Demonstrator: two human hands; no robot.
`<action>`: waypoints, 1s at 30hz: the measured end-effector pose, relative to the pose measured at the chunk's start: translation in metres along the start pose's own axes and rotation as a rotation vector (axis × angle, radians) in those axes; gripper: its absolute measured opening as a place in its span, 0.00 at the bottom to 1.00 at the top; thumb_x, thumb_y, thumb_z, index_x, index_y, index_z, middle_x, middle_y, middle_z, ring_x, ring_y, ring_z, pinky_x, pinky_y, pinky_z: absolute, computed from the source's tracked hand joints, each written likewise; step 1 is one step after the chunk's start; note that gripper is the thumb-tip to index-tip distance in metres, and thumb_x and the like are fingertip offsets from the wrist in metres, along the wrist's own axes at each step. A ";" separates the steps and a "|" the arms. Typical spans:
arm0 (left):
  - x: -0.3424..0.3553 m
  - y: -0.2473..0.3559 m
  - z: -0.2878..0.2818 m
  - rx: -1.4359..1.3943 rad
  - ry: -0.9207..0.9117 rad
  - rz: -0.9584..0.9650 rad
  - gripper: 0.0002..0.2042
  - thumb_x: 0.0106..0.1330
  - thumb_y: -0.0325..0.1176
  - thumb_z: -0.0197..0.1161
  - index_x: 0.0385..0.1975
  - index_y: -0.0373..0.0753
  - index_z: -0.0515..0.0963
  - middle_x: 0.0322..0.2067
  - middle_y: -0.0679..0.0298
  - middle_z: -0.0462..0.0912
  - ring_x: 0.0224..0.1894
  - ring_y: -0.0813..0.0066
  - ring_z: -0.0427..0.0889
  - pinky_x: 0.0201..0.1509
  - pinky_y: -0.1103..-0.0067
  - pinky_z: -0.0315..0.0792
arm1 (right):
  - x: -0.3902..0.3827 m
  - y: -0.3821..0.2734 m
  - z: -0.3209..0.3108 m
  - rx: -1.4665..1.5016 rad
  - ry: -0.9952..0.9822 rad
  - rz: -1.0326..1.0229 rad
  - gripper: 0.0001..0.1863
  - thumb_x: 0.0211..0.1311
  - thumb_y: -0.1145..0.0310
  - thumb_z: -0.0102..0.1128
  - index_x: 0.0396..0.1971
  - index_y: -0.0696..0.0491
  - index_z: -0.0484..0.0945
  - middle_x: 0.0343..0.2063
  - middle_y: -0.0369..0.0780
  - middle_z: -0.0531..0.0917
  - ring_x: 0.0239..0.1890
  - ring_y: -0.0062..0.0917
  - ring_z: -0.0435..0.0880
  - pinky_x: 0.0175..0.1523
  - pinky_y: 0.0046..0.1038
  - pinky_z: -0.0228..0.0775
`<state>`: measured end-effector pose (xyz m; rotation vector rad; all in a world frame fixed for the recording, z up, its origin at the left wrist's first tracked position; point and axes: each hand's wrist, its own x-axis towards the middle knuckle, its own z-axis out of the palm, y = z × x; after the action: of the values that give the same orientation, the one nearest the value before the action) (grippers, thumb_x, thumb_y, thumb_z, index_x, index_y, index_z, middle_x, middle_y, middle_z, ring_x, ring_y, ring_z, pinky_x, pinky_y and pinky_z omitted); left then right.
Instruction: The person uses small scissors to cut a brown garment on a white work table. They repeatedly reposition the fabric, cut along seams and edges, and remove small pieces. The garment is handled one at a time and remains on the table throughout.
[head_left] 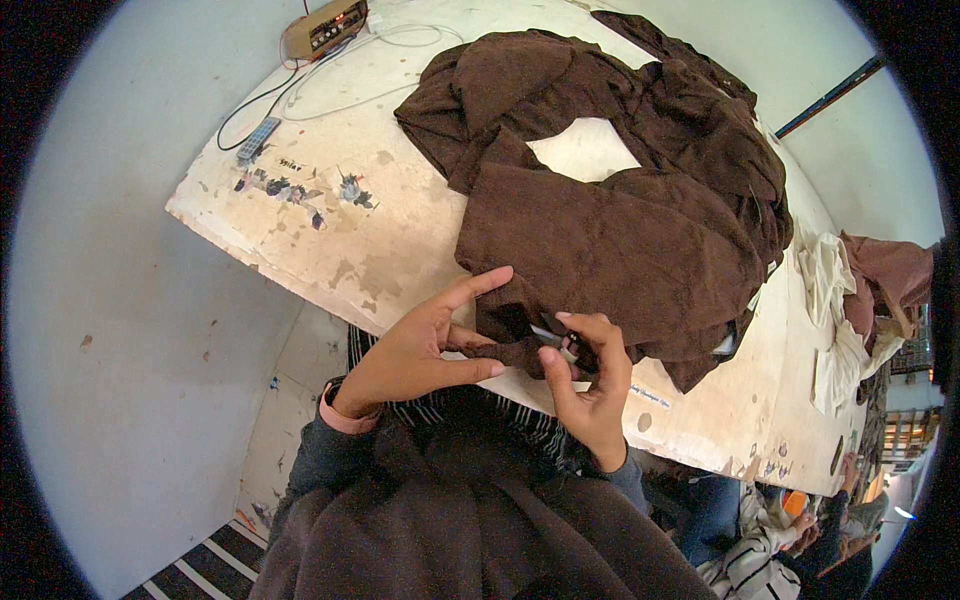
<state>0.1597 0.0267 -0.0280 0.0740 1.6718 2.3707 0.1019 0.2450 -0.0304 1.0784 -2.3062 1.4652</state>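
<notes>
A large piece of dark brown fabric (600, 230) lies bunched on the worn white table (300, 230). My left hand (430, 350) grips its near edge, index finger stretched along the cloth, thumb lower down and other fingers partly hidden in it. My right hand (590, 390) is closed round a small cutting tool (566, 344) with a dark handle, like snips, its metal blade at the fabric just right of my left hand.
A tan electronic box (323, 27) with cables and a grey remote (258, 138) are at the back left. Cream cloth (830, 320) and pinkish cloth (890, 270) sit at right. Other people's hands (800, 525) show at lower right. A wall (110, 300) stands left.
</notes>
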 end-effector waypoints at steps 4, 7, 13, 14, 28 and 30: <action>-0.001 -0.001 0.001 0.068 -0.009 0.058 0.42 0.63 0.17 0.67 0.77 0.40 0.54 0.67 0.57 0.65 0.49 0.77 0.84 0.51 0.82 0.80 | 0.007 -0.014 -0.003 0.079 -0.109 0.118 0.18 0.48 0.76 0.72 0.43 0.56 0.84 0.34 0.40 0.83 0.31 0.26 0.79 0.38 0.25 0.68; -0.001 -0.003 0.004 0.165 0.015 0.071 0.43 0.63 0.16 0.67 0.77 0.39 0.53 0.67 0.57 0.65 0.48 0.77 0.84 0.51 0.82 0.80 | 0.008 -0.006 0.000 -0.069 -0.190 0.006 0.15 0.41 0.80 0.65 0.34 0.54 0.85 0.27 0.38 0.82 0.25 0.27 0.78 0.34 0.26 0.69; -0.004 -0.006 0.004 0.119 0.110 0.026 0.43 0.60 0.16 0.68 0.77 0.40 0.55 0.73 0.61 0.61 0.47 0.78 0.84 0.49 0.81 0.81 | 0.010 -0.004 0.001 0.095 0.110 0.203 0.16 0.49 0.75 0.71 0.40 0.56 0.83 0.35 0.41 0.85 0.35 0.29 0.83 0.41 0.26 0.74; -0.003 -0.003 0.005 0.118 0.142 0.005 0.42 0.61 0.17 0.67 0.76 0.40 0.56 0.72 0.60 0.64 0.47 0.77 0.84 0.50 0.81 0.81 | 0.009 -0.009 -0.001 0.087 0.122 0.244 0.17 0.50 0.74 0.73 0.42 0.56 0.83 0.36 0.42 0.85 0.37 0.28 0.84 0.43 0.26 0.75; 0.010 -0.010 0.007 -0.432 0.251 -0.033 0.33 0.69 0.23 0.57 0.75 0.39 0.58 0.61 0.56 0.78 0.55 0.68 0.84 0.59 0.71 0.81 | -0.011 -0.019 0.019 -0.149 0.174 0.110 0.20 0.50 0.70 0.78 0.41 0.56 0.79 0.33 0.42 0.84 0.30 0.35 0.83 0.35 0.32 0.68; 0.010 -0.010 0.010 -0.433 0.249 -0.006 0.33 0.70 0.22 0.57 0.75 0.38 0.57 0.62 0.57 0.77 0.56 0.69 0.84 0.59 0.71 0.81 | -0.011 -0.014 0.017 -0.261 0.169 0.068 0.19 0.51 0.70 0.78 0.42 0.56 0.80 0.34 0.42 0.86 0.31 0.34 0.84 0.35 0.31 0.67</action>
<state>0.1536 0.0415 -0.0347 -0.3130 1.2014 2.7693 0.1227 0.2320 -0.0343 0.7817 -2.3503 1.1835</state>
